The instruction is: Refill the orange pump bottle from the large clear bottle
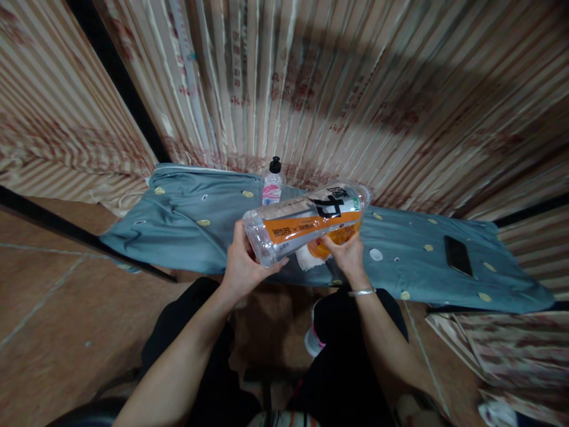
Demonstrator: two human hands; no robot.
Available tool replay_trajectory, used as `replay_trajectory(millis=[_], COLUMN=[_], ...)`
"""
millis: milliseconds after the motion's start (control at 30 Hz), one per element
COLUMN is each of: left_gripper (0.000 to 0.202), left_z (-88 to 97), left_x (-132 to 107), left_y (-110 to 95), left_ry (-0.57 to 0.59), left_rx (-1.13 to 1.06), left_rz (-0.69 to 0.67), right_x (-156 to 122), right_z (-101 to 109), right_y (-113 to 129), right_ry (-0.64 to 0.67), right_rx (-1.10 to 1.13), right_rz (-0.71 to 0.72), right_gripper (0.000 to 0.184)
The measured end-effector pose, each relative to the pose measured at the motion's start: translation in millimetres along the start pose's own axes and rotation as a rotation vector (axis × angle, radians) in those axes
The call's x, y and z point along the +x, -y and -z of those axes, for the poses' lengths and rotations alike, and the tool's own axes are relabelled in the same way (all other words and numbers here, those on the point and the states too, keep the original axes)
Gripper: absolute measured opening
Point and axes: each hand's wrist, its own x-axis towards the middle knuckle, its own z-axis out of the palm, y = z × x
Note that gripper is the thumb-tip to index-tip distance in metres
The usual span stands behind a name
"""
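Gripping a tilted clear bottle (306, 220), the left hand (243, 264) faces the right hand (349, 258), curled around an amber object (343, 235) beneath.

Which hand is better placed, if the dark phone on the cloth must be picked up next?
Probably the right hand: the phone lies on its side of the blue-grey cloth, while the left hand is farther away, holding one end of the clear bottle.
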Motion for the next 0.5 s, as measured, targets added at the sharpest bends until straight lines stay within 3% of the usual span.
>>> replay_trajectory(millis=[500], left_gripper=[0.087], left_z=[3.6], left_x=[-2.1], left_y=[3.7], left_ry=[0.024], left_rx=[0.101], left_rz=[-0.009], right_x=[-0.8], right_z=[2.5], right_y=[4.6], right_ry=[0.026], right_rx=[0.031], right_rz=[-0.022], right_gripper=[0.092])
